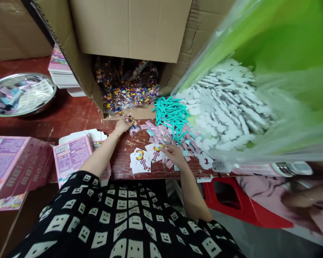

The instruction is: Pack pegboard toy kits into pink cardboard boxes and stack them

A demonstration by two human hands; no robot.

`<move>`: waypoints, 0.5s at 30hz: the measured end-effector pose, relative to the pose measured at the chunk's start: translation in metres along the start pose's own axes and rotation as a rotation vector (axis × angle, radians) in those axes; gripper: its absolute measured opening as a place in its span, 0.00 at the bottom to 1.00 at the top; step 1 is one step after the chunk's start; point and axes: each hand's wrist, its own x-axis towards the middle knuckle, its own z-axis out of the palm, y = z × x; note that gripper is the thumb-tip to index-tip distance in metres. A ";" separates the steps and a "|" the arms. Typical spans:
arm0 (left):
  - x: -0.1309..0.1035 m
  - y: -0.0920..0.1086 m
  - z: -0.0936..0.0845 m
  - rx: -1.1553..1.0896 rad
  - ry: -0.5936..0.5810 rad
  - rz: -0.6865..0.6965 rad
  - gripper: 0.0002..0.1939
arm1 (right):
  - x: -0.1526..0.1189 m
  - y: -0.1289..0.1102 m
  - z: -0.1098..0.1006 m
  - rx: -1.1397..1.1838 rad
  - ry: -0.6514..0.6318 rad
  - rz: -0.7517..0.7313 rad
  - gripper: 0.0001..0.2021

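Note:
My left hand (122, 126) is closed on a small clear bag of coloured beads (131, 122), in front of the open cardboard box (142, 114). Inside that box lie many similar bead bags (131, 93). My right hand (174, 154) pinches a white card with a printed yellow and purple pattern (157, 150). To its left, more printed cards (140, 161) lie on the red table. Small pink and blue packets (161, 134) spread beside and behind my right hand, with turquoise sticks (171, 113) heaped beyond them.
White perforated pieces (228, 104) fill a green-lined plastic bag at right. Pink boxes (72, 156) stand at left, near a metal bowl (50, 95) of packets. A red stool (247, 211) and another person's arm (304, 197) show at lower right.

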 end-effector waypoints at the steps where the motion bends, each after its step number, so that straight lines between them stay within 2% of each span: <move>1: -0.004 0.001 0.000 -0.054 0.011 0.026 0.12 | 0.005 0.006 -0.017 0.009 0.065 0.027 0.25; 4: -0.030 0.003 -0.012 -0.206 0.025 0.095 0.08 | 0.026 0.017 -0.073 -0.021 0.161 0.067 0.24; 6: -0.054 -0.001 -0.028 -0.392 -0.013 0.151 0.14 | 0.047 0.018 -0.111 -0.164 0.175 0.120 0.21; 8: -0.082 -0.010 -0.046 -0.669 -0.089 0.175 0.21 | 0.076 0.016 -0.146 -0.516 0.185 0.222 0.18; 10: -0.109 -0.025 -0.063 -0.789 -0.161 0.080 0.24 | 0.111 0.014 -0.175 -0.952 0.155 0.345 0.16; 12: -0.132 -0.042 -0.075 -0.769 -0.186 -0.001 0.24 | 0.146 0.015 -0.194 -1.206 0.046 0.413 0.16; 15: -0.160 -0.063 -0.079 -0.692 -0.219 -0.036 0.23 | 0.185 0.024 -0.199 -1.258 -0.115 0.395 0.23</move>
